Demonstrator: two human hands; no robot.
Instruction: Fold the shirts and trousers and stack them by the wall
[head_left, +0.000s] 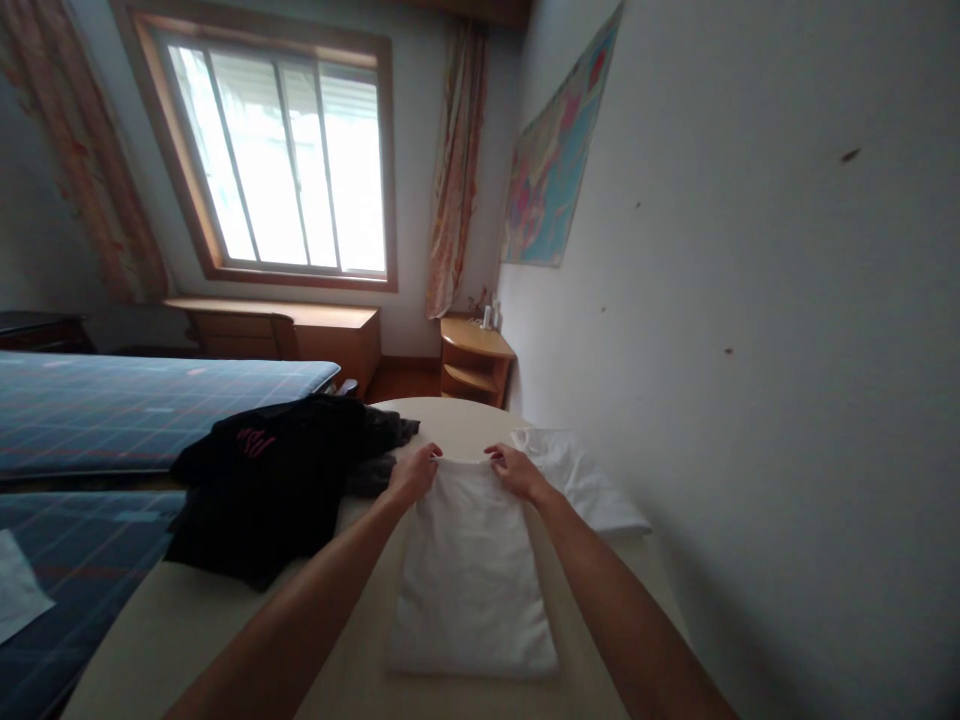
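Note:
A white garment (474,580), folded into a long rectangle, lies flat on the cream round table (457,420) in front of me. My left hand (414,474) pinches its far left corner. At the far right corner my right hand (516,470) grips the same edge, fingers closed on the cloth. Just right of that hand lies another folded white cloth (585,480). To the left is a heap of black clothing (277,480) with a pink print, and a dark grey piece (369,478) shows beside my left wrist.
Beds with blue plaid mattresses (150,410) stand at the left. The white wall (750,450) runs close along the table's right side. A small wooden corner shelf (476,345) and a wooden desk (337,318) are beyond, below the window (285,160).

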